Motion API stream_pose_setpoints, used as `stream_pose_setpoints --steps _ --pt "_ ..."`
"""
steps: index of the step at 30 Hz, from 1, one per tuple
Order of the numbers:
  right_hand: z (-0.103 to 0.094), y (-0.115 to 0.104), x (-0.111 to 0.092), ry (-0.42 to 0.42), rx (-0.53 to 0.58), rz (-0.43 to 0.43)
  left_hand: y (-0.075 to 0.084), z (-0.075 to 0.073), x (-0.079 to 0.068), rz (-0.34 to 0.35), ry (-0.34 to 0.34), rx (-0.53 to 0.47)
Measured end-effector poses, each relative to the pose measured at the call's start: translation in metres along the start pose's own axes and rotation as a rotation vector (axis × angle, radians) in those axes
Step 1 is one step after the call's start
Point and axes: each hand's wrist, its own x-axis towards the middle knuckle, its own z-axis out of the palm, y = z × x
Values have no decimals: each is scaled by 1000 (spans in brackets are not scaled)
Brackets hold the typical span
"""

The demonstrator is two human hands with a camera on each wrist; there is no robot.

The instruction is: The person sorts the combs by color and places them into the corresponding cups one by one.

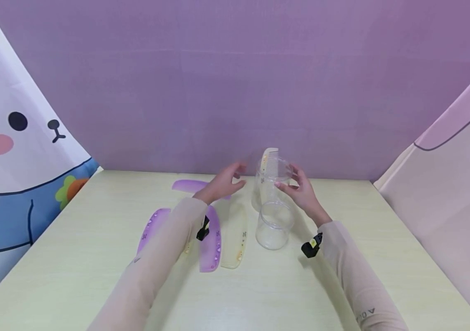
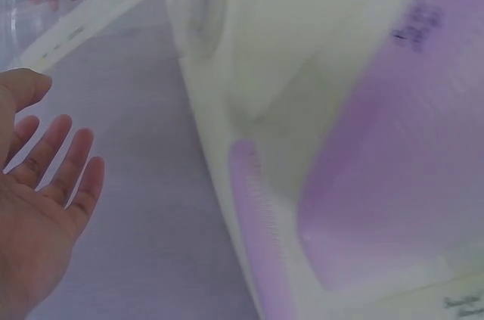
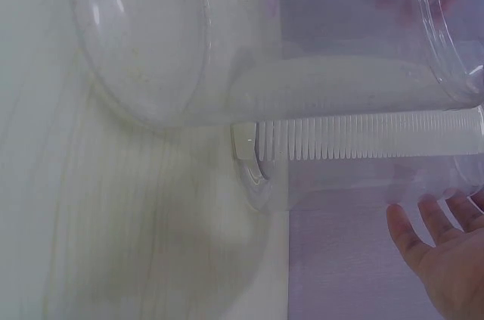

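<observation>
A cream comb (image 1: pixel 269 162) stands upright inside the rear clear plastic jar (image 1: pixel 256 195), its top poking above the rim. My right hand (image 1: pixel 301 188) holds that jar near the rim, thumb at the front and fingers round the far side; the right wrist view shows its fingertips at the jar wall. Just left of the jar, my left hand (image 1: pixel 226 181) is held with fingers relaxed and nothing in them. The left wrist view shows its spread fingers (image 2: pixel 72 157) apart from the jar. A second clear jar (image 1: pixel 274 234) stands in front of the first.
Purple combs (image 1: pixel 212 248) and a cream comb (image 1: pixel 235 243) lie left of the jars, some partly under my left sleeve. Another purple comb (image 1: pixel 185 185) lies by the back edge of the pale table (image 1: pixel 268 294). A purple cloth (image 1: pixel 226 92) hangs behind.
</observation>
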Motion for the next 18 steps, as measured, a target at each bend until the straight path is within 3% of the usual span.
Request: stream_pose_setpoints --steps 10,18 --pt "0 0 0 1 3 -6 -12 13 -20 3 -135 43" --pt "0 6 3 -2 27 -18 -18 25 -35 -115 -232 121"
